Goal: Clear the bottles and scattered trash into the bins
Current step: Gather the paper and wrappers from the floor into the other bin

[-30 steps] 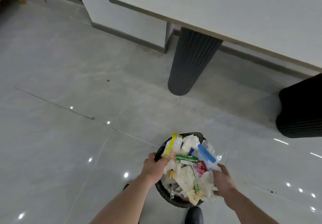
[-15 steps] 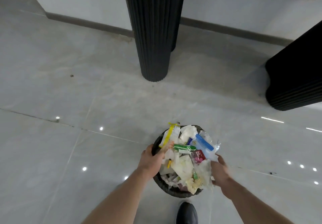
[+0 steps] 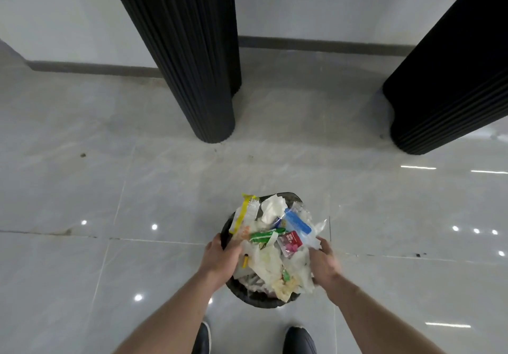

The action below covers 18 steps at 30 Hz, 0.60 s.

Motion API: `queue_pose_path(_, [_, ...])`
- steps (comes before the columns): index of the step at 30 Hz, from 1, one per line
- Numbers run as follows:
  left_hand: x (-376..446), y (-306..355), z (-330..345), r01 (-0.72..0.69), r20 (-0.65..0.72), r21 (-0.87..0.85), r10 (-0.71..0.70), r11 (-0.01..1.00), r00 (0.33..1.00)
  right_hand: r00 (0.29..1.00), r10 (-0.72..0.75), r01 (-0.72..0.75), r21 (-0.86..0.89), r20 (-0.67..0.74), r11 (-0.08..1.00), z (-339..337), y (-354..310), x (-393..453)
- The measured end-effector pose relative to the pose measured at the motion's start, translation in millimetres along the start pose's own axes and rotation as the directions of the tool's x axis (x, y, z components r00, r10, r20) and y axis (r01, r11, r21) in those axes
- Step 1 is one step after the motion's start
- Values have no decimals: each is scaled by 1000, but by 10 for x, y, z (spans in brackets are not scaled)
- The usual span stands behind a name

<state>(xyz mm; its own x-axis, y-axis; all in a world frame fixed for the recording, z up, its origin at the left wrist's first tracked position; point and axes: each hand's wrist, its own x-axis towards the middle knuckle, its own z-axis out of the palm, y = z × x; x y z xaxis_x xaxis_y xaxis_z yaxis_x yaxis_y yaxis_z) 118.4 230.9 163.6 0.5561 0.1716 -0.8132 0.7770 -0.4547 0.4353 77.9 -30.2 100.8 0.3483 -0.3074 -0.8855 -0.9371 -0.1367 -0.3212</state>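
Trash (image 3: 270, 254) is heaping up above the rim of a small black bin (image 3: 258, 300), which is sitting low in the middle of the view, over the glossy grey tiled floor (image 3: 110, 188); whether it is resting on the tiles or being carried cannot be told. The pile is showing a white wrapper with a yellow strip (image 3: 243, 216) at the far left edge, crumpled white paper (image 3: 272, 208) at the far side, a blue-capped clear packet (image 3: 298, 221) toward the right, a green wrapper (image 3: 262, 236) and a small red packet (image 3: 292, 239) in the centre, and stained tissue (image 3: 283, 287) near the front.

Left hand (image 3: 221, 260) is gripping the bin's left rim, its fingers curling over the edge and touching the wrappers there. Right hand (image 3: 324, 264) is pressing against the right side of the heap, its fingers bending around crinkled clear plastic and the rim; the grip itself is slightly blurred. Both forearms are reaching in from the bottom of the frame.

Two dark shoes (image 3: 202, 338) are standing just behind the bin. Beyond it, a fluted black column (image 3: 187, 56) is rising from the floor, and a second, wider black fluted column (image 3: 450, 78) is leaning in at the right. A pale wall with a grey skirting board (image 3: 316, 44) is running behind them.
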Motion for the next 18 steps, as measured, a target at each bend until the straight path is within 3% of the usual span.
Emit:
queue_pose_path(6, [-117,20,-40,56,28,127,-60,990,998,1000,30,-30,17,3,999,-139,-214,-515])
queue_pose_path(9, [-450,236,-135,-3,-23,324,11,946,1000,1000,-18,18,-21,2,1000,-260,-246,-779])
queue_pose_path(14, [-1047,603,-291,-189,37,654,219,733,975,977,-211,206,-402,32,892,-561,-441,-1742])
queue_pose_path(18, [-1576,996,-229,-336,200,826,321,453,926,965,-259,237,-532,33,813,-973,-356,-2218])
